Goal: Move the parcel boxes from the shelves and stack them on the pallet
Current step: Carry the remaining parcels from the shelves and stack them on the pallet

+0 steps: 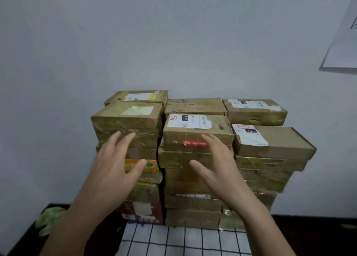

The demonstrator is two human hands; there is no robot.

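Left hand (117, 165) and right hand (218, 168), fingers (111, 142) spread (nothing in either), before the stacked parcel boxes (270, 139).

Brown parcel boxes (195, 134), some green-tinged under tape, white labels; white cloth (183, 240) with dark grid; pale grey wall (173, 43)

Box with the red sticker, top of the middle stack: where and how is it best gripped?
Probably from the front. The box with the red sticker has neighbours close on both sides: a taped box left, a long box right. Its front face and top are free, so draw it forward by the front edge, then take both ends.
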